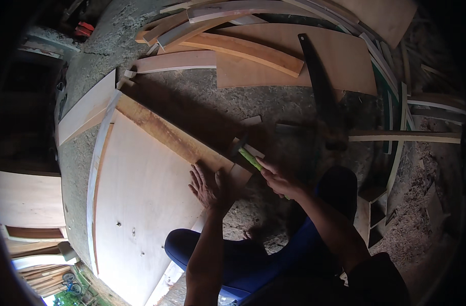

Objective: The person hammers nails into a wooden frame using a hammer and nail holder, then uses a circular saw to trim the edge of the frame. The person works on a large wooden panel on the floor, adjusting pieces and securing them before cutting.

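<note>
My right hand (277,178) is closed round the green handle of a hammer (250,158). The dark hammer head hovers or rests near the end of a wooden rail (164,133); I cannot tell whether it touches. That rail runs along the far edge of a pale plywood panel (141,188), which is framed with wood strips. Spread at the panel's corner, my left hand (207,188) lies with its fingertips against the rail. It grips nothing that shows. Small pieces of metal hardware (133,231) sit on the panel's face.
Beyond the panel, a handsaw (317,76) leans across a plywood sheet (345,58) and a pile of wooden boards (243,48). Long strips (401,135) lie to the right, beside sawdust (416,188). More timber (44,273) is stacked at lower left. My bent legs flank the near corner.
</note>
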The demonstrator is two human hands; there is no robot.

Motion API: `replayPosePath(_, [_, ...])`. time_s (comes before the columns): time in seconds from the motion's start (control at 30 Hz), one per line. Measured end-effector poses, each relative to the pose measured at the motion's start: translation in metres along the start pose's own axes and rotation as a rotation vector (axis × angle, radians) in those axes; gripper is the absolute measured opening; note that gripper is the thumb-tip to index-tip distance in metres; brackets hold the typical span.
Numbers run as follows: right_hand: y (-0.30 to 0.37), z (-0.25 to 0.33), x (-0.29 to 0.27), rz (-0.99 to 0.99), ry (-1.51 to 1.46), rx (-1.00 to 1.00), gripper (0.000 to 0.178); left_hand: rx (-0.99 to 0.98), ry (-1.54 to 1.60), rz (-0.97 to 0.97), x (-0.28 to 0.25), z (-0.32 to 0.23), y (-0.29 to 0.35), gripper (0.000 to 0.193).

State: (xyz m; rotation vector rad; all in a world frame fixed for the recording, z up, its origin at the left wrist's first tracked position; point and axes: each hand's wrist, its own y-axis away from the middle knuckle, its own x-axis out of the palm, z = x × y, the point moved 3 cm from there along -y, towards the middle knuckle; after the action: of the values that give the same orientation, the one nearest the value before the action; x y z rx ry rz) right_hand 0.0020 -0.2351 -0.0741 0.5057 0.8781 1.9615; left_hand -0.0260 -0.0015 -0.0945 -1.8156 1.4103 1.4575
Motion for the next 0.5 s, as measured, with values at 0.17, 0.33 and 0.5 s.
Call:
replayPosePath(0.17, [-0.007, 0.004, -0.007, -0.395, 0.168, -0.24, 0.047, -0.02, -0.039, -0.089, 0.018, 0.021, -0.007, 0.084])
replayPosePath(0.33, [-0.029, -0.042, 0.036, -0.727, 0.42, -0.668, 0.053, -0.096, 0.001, -0.111, 0.032, 0.032, -0.013, 0.075])
replayPosePath(0.5, [0.001, 0.01, 0.061, -0.387, 0.461, -0.74, 0.057, -0.082, -0.219, -0.046, 0.041, 0.054, -0.02, 0.072])
